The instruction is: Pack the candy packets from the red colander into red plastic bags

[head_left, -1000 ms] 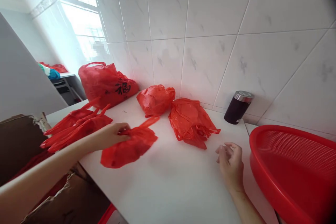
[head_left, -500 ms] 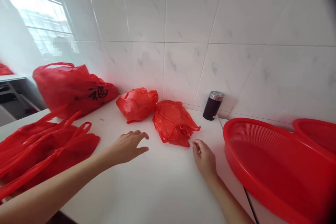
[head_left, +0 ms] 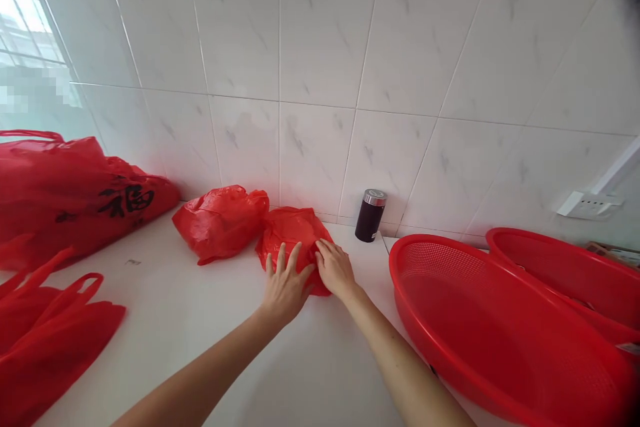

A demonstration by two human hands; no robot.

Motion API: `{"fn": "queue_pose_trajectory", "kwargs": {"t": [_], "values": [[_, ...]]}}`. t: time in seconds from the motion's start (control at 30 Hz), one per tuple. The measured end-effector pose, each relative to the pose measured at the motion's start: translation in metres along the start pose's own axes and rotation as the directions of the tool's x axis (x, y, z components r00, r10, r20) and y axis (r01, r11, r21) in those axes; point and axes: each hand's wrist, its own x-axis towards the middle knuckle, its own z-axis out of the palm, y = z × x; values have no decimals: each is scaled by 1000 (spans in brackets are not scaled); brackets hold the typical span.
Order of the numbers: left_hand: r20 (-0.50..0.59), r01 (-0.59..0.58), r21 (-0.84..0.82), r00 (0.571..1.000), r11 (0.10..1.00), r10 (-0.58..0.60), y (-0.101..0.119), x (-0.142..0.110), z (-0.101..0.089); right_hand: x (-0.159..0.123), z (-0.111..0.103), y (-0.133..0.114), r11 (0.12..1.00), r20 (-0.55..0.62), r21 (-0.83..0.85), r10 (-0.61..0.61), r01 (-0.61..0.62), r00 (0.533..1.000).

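Note:
A crumpled red plastic bag (head_left: 290, 227) lies on the white tabletop (head_left: 200, 340) near the tiled wall. My left hand (head_left: 287, 288) rests over its front part with the fingers spread. At the bag's right edge, my right hand (head_left: 336, 268) has its fingers bent and pressed together on the plastic; its fingertips are partly hidden. Touching this bag on the left is a fuller, rounded red plastic bag (head_left: 223, 221).
A dark thermos flask (head_left: 371, 217) with a silver lid stands against the wall. Red plastic baskets (head_left: 417, 320) fill the right side. At left are a large red bag with black lettering (head_left: 120, 200) and flat red bags with handles (head_left: 65, 333). A socket strip (head_left: 590, 205) is on the wall.
Both hands have moved onto the crumpled bag, the left hand forward and to the right. The view has turned right, showing more of the baskets and the wall socket.

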Motion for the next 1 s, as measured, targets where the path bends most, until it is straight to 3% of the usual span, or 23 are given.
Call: {"fn": "queue_pose_trajectory", "kwargs": {"t": [0.1,0.23,0.33,0.5,0.63,0.83,1.0], "values": [[-43,7,2,999,1000,-7,-5,3,3,9,-12,3,999,-77,-1,49,-49,996],[-85,41,-22,995,999,-42,-11,7,-4,16,-34,11,977,-189,5,208,-211,960],[-70,73,-65,994,995,-78,-13,10,-8,15,-38,14,969,-106,5,248,-249,963],[7,100,-165,995,981,-100,-20,13,-12,1,-21,5,991,85,10,129,-130,988],[9,120,-227,993,966,-121,-28,13,-26,-1,-12,-1,995,118,-2,97,-98,988],[35,208,-309,978,928,-207,-47,28,-64,22,-23,-9,989,-17,-17,147,-148,989],[86,344,-401,937,849,-339,-66,46,-86,34,-44,-23,988,-156,-1,153,-155,976]]}}
